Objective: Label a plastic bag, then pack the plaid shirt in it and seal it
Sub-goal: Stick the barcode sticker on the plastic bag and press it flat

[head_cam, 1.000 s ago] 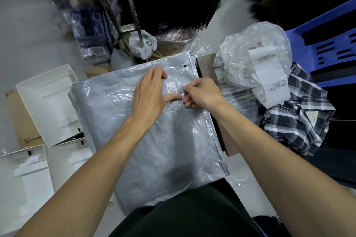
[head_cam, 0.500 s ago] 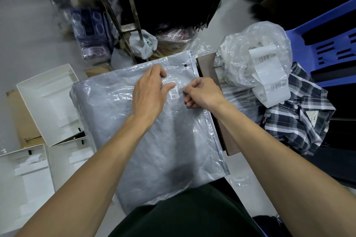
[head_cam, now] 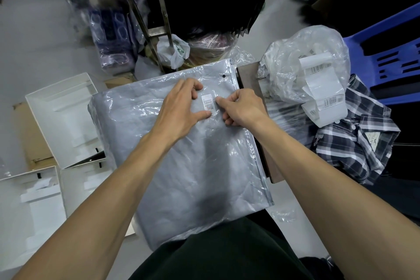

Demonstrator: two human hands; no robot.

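Note:
A large grey-backed plastic zip bag (head_cam: 195,166) lies flat over my lap. A small white barcode label (head_cam: 208,103) sits on its upper part, near the zip edge on the right. My left hand (head_cam: 181,107) lies flat on the bag with the thumb at the label's lower edge. My right hand (head_cam: 241,107) is curled, its fingertips pressing the label's right side. The plaid shirt (head_cam: 356,143), dark blue and white, lies crumpled to the right of the bag, untouched.
A clear bag with a strip of barcode labels (head_cam: 320,88) rests beside the shirt. A brown board (head_cam: 250,75) shows under the zip bag. White open boxes (head_cam: 61,116) stand on the left, a blue plastic chair (head_cam: 391,52) at right, metal rack legs (head_cam: 156,18) ahead.
My left thumb slid down from over the label to its lower edge, leaving the label fully visible on the bag. My right fingers shifted onto the label's right side.

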